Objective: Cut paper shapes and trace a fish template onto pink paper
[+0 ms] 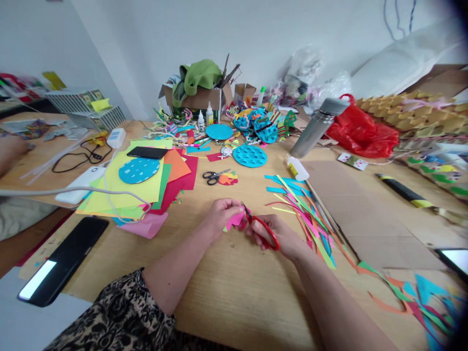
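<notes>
My left hand [224, 214] is closed on a small piece of pink paper [234, 222], with a bit of green showing at its lower edge. In my right hand [272, 233] is a pair of red-handled scissors [268, 235], fingers wrapped round the handles. The blades point up and left, right beside the pink paper; whether they touch it I cannot tell. Beyond my hands lie black-handled scissors [212, 177] next to orange and red paper cut-outs [228, 178]. A bundle of coloured paper strips [305, 214] spreads to the right of my right hand.
Stacked coloured paper [109, 187] with a black phone [147, 152] on it lies left. Another phone [64, 261] is at the near left. A steel flask [316, 129], glue bottle [298, 168], cardboard sheet [351, 209] and cutter knife [404, 190] are right. Another person's arm [31, 234] rests at left.
</notes>
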Demonstrator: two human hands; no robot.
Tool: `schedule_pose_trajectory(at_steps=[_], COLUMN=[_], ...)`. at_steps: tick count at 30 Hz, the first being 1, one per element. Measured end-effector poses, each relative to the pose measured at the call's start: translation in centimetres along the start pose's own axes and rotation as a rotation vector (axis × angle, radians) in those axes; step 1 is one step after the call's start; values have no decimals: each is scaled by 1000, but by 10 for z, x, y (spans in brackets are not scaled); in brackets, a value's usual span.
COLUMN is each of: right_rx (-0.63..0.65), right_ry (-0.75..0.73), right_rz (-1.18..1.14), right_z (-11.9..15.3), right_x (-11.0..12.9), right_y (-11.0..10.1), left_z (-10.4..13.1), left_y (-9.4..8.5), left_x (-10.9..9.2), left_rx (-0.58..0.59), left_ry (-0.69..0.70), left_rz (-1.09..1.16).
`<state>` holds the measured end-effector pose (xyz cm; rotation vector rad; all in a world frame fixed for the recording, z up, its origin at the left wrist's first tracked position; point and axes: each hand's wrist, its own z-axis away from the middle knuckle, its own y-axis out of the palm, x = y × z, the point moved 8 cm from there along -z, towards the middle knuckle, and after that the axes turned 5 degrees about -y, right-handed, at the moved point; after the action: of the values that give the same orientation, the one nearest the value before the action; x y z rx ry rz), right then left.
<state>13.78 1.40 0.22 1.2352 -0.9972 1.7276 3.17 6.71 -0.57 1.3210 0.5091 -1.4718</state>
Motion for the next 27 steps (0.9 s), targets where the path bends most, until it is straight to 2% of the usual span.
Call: schedule_pose_trajectory(at_steps=[27], right_rx=[-36], right_ry=[44], right_rz=[-14], right_z=[2], right_x=[0], right_y=[-3], left_z=[-3], left_y=[-3], left_x=[4], left_rx=[17], left_ry=[-14], left_rz=[-10])
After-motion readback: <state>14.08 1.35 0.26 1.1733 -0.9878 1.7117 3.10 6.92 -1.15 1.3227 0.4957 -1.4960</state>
